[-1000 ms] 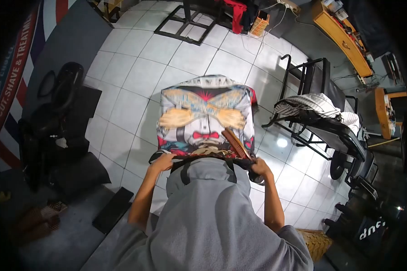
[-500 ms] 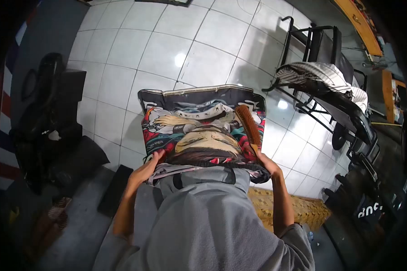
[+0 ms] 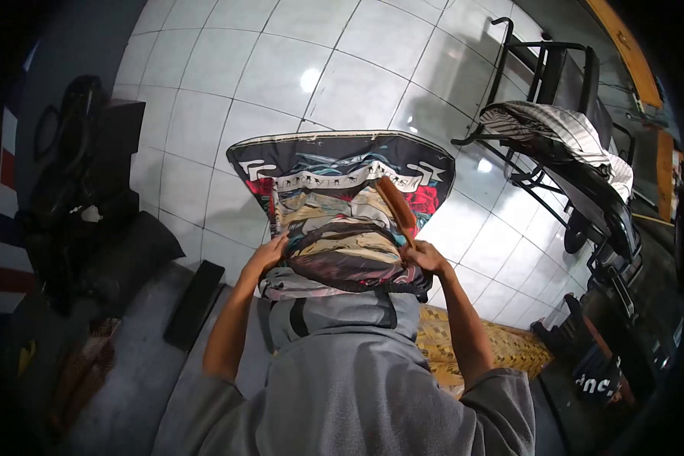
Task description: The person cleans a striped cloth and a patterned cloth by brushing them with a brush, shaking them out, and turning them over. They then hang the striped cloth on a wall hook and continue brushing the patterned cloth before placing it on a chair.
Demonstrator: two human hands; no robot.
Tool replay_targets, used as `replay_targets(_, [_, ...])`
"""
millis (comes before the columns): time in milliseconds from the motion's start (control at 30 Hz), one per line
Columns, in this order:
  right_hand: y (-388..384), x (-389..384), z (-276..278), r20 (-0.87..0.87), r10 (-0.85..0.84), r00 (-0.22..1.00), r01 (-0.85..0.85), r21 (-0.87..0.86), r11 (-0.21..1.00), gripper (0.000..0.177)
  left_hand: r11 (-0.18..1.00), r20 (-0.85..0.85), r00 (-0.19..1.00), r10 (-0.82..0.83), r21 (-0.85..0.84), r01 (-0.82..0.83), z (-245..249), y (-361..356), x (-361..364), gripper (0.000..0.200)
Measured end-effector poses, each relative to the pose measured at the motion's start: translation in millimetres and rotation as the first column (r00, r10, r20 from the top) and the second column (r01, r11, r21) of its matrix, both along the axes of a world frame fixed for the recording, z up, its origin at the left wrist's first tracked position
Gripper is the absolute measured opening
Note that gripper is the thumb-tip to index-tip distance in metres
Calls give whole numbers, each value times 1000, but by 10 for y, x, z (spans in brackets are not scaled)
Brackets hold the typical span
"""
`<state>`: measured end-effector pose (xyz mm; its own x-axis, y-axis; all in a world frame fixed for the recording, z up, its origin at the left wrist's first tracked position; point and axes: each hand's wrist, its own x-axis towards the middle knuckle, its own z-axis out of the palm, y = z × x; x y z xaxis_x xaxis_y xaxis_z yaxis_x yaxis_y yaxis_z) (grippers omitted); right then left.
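Observation:
I hold a printed barber cape spread out in front of me over the white tiled floor. My left hand grips its near left edge. My right hand grips its near right edge together with a brown wooden brush, which lies slanted across the cloth. The cape is gathered and bunched between my hands, above my grey hooded top.
A black barber chair with a striped towel on it stands at the right. Black equipment and a wash seat stand at the left. A woven yellow mat lies by my right side. White tiles lie ahead.
The cape has been drawn toward me and bunched between my hands, showing more of its dark lettered end. My view has tilted further down.

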<state>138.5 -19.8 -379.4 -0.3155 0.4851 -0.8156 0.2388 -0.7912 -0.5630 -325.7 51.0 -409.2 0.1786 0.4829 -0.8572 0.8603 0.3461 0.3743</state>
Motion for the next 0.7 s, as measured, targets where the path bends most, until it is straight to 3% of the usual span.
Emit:
replay_targets(33, [196, -75, 171, 170, 38, 985, -37, -5, 999, 38, 999, 32, 999, 13, -49, -11, -36, 0, 31, 60])
replay_targets(133, [173, -143, -155, 370, 217, 903, -204, -73, 976, 45, 992, 26, 998, -65, -105, 68, -126, -35, 146, 54])
replay_targets(200, [-145, -67, -860, 357, 288, 889, -264, -116, 958, 48, 984, -24, 989, -144, -106, 141, -187, -28, 183, 48])
replay_targets(267, [-241, -26, -1090, 290, 365, 885, -330, -162, 930, 49, 989, 70, 986, -151, 15, 150, -301, -29, 118, 31])
replay_targets(333, [-312, 73, -1129, 263, 361, 895, -391, 69, 918, 49, 986, 124, 984, -130, 120, 115, -362, -64, 63, 25])
replay_targets(367, [-333, 54, -1182, 269, 261, 927, -289, 69, 955, 47, 998, 94, 995, -20, 55, 15, -391, -83, 40, 22])
replay_targets(400, [-373, 71, -1263, 276, 158, 948, -184, 70, 980, 45, 995, 114, 993, -29, 102, 18, -375, -58, 52, 22])
replay_targets(500, [21, 27, -745, 466, 137, 874, -200, 89, 976, 38, 961, 131, 990, -59, 277, 21, -253, 180, 92, 19])
replay_targets(567, [252, 20, -661, 566, -151, 810, -74, 355, 932, 33, 900, 89, 995, -52, 435, 8, -189, 513, 163, 14])
replay_targets(600, [383, 10, -622, 575, -298, 762, -26, 487, 873, 31, 859, 65, 997, -42, 512, 3, -114, 701, 179, 12])
replay_targets(667, [871, 85, -283, 430, -421, 798, 170, 510, 843, 24, 549, 204, 974, -102, 828, -116, 258, 1163, 387, 12])
replay_targets(700, [1100, 105, -39, 401, -491, 773, 181, 604, 777, 22, 557, 242, 967, -82, 815, -157, 519, 1399, 490, 12])
